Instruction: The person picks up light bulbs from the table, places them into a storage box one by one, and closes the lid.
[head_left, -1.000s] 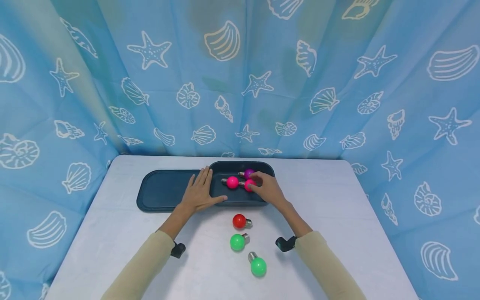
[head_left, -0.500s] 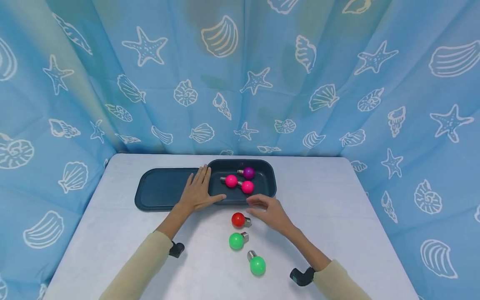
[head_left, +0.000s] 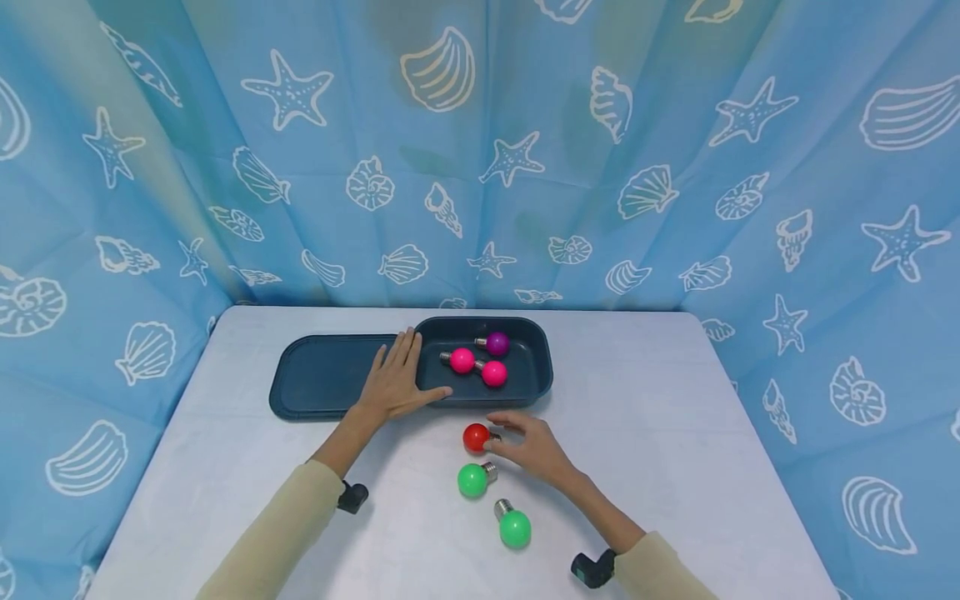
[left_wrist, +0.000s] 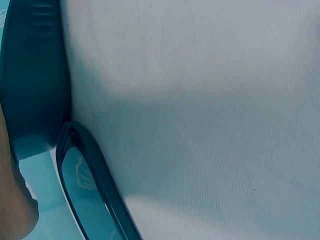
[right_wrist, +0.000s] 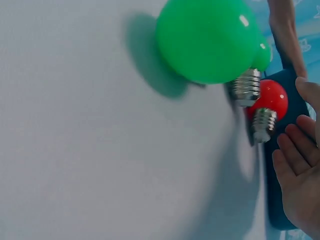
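My left hand [head_left: 392, 385] lies with straight fingers across the left end of a dark blue box [head_left: 528, 367], its thumb along the front rim. My right hand [head_left: 536, 448] hovers by a red light bulb [head_left: 475, 437], thumb and fingers parted on either side of its metal base. In the right wrist view the red bulb [right_wrist: 274, 97] stands apart from the fingers. Inside the box lie a purple bulb [head_left: 498, 343] and two pink bulbs, one on the left [head_left: 461, 360] and one nearer the front [head_left: 494, 373].
Two green bulbs, an upper one [head_left: 472, 481] and a lower one [head_left: 515, 529], lie on the white tablecloth [head_left: 660, 433] in front of the red bulb. A flat dark blue lid [head_left: 315, 379] sits left of the box. Behind the table hangs a shell-patterned blue curtain [head_left: 450, 150].
My right hand has left the front pink bulb in the box and come back toward me, to the red bulb. My left hand has stayed on the box.
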